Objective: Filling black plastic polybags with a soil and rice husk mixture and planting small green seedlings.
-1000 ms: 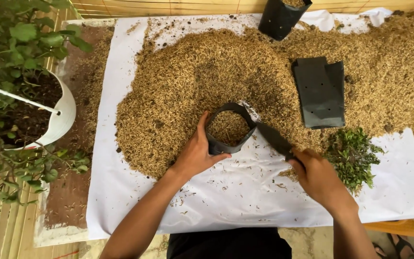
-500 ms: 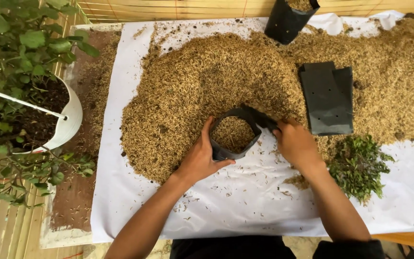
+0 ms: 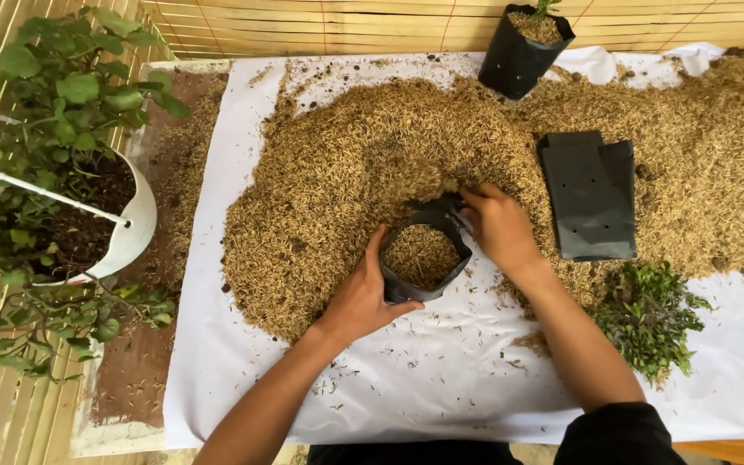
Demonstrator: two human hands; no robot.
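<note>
A small black grow bag [image 3: 441, 284], partly filled with rice husk, stands open at the near edge of a big husk heap [image 3: 363, 164] on a white sheet [image 3: 441, 387]. My left hand [image 3: 363, 297] grips the bag's left wall and holds it upright. On the bag's far right rim rests my right hand [image 3: 501, 228], fingers curled into the husk next to the opening.
Flat empty black bags [image 3: 592, 194] lie on the husk to the right. A filled black bag [image 3: 523, 47] stands at the back. Green cuttings [image 3: 647, 314] lie at the right. A white pot [image 3: 127, 237] with a leafy plant stands on the left.
My right hand moved from the near right, beside the cuttings, up to the bag's far rim and into the husk. My left hand kept its hold on the bag.
</note>
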